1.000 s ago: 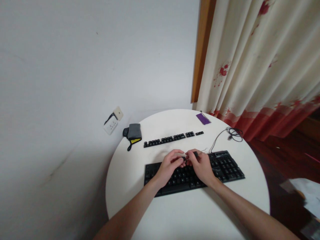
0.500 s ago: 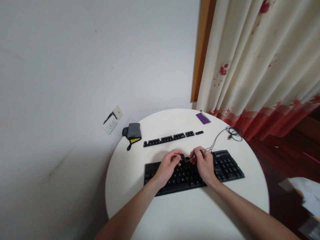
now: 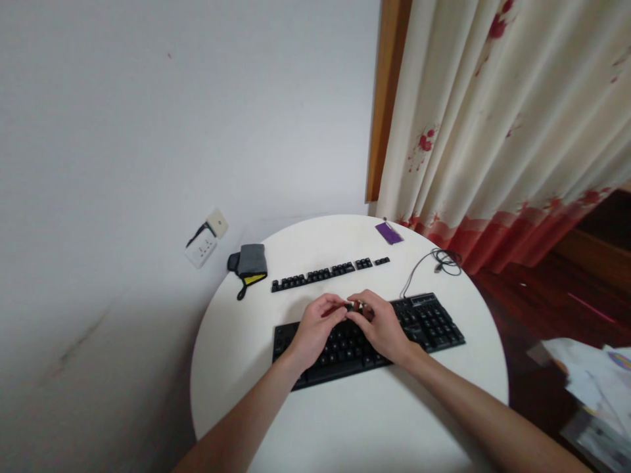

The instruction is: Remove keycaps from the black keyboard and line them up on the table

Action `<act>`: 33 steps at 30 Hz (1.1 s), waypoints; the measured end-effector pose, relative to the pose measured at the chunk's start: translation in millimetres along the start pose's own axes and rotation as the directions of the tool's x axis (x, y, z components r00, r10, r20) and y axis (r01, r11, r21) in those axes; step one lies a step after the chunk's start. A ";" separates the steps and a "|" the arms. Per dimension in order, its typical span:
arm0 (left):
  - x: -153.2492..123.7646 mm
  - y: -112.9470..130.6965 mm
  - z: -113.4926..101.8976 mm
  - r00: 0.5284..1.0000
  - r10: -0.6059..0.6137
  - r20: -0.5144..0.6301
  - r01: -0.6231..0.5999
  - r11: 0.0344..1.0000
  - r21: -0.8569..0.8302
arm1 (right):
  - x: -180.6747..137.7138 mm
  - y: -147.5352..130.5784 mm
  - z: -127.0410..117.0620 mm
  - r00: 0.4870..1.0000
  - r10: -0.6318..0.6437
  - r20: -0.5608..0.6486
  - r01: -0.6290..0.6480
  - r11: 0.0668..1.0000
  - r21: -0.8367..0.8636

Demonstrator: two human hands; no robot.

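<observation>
A black keyboard (image 3: 424,322) lies across the round white table (image 3: 345,420). Both hands hover over its upper middle, fingertips meeting. My left hand (image 3: 315,325) is curled in a pinch at the meeting point. My right hand (image 3: 377,325) is also closed in a pinch, with a small dark and metallic thing (image 3: 355,305) between the two sets of fingers; I cannot make out what it is. A row of loose black keycaps (image 3: 315,276) lies beyond the keyboard, with two short groups (image 3: 372,263) at its right end.
A grey and yellow pouch (image 3: 249,263) sits at the table's far left edge. A purple card (image 3: 389,232) lies at the far rim, and the keyboard's cable (image 3: 434,263) coils to the right. Behind stand a wall with a socket (image 3: 202,246) and a curtain (image 3: 493,118).
My hands have come back together over the keyboard's upper middle after parting slightly half a second ago. The view has shifted a little, so everything sits further left.
</observation>
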State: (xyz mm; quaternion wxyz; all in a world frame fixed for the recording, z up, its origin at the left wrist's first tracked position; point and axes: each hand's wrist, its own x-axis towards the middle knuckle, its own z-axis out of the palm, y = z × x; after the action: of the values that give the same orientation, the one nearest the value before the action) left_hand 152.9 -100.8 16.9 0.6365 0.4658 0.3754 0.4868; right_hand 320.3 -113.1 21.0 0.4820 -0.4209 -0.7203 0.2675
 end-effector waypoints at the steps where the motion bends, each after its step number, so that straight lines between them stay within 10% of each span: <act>1: -0.2 0.7 0.3 1.000 -0.015 0.004 0.016 1.000 -0.014 | 1.0 -0.3 -0.7 1.000 -0.002 0.007 0.002 1.000 -0.014; 7: -0.6 7.6 3.2 0.997 -0.064 -0.038 0.058 0.989 -0.137 | 30.2 18.7 -36.7 0.998 -0.038 0.041 0.043 0.990 -0.134; 16: -0.7 14.9 4.3 0.996 -0.072 -0.060 0.067 0.994 -0.082 | 103.7 146.9 -130.3 0.967 0.241 -0.089 -0.250 0.808 -0.534; 33: 1.9 13.2 0.6 0.994 -0.085 -0.062 0.082 0.995 -0.048 | 111.1 189.6 -133.1 0.933 0.353 0.064 -0.236 0.739 -0.631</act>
State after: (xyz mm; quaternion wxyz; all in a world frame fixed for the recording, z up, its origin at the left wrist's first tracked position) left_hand 150.4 -97.9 29.7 0.6546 0.4193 0.4033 0.4828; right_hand 488.7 75.5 -24.8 0.2036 -0.6371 -0.7321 0.1291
